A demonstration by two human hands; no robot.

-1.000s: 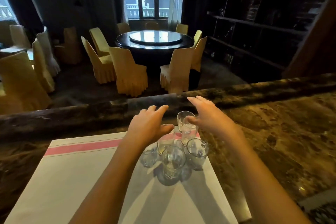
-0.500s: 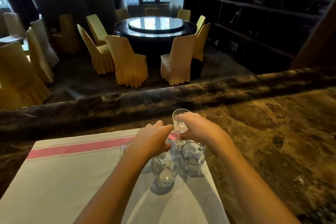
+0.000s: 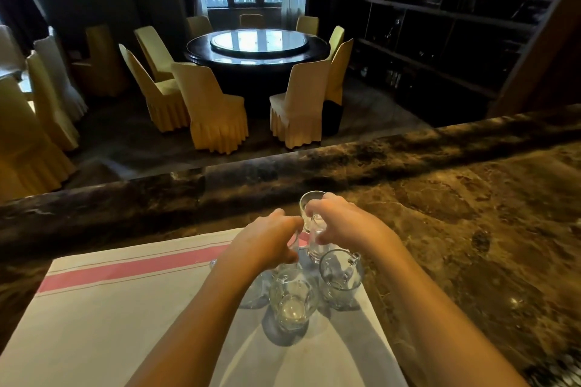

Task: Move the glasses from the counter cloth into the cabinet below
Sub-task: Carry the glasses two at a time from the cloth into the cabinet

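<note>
Right hand [image 3: 341, 223] grips tall glass [image 3: 311, 214] at cloth's [image 3: 125, 298] far edge. Left hand [image 3: 267, 242] curled over a hidden glass; grip unclear. Two jugs [image 3: 294, 298] stand on cloth, worktop [image 3: 471, 229] beneath.

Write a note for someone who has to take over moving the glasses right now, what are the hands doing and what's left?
Right hand: fingers closed around the far glass, at the pink stripe end of the cloth.
Left hand: curled down over a glass next to it; that glass is mostly hidden, so the grip is unclear.
Other glasses: two clear ones stand upright on the cloth nearer the person, the middle glass and the right glass; part of another shows under the left forearm.
Done: no glass appears to have left the cloth.
Left: carry every glass down to the cabinet below, which is out of view.
</note>
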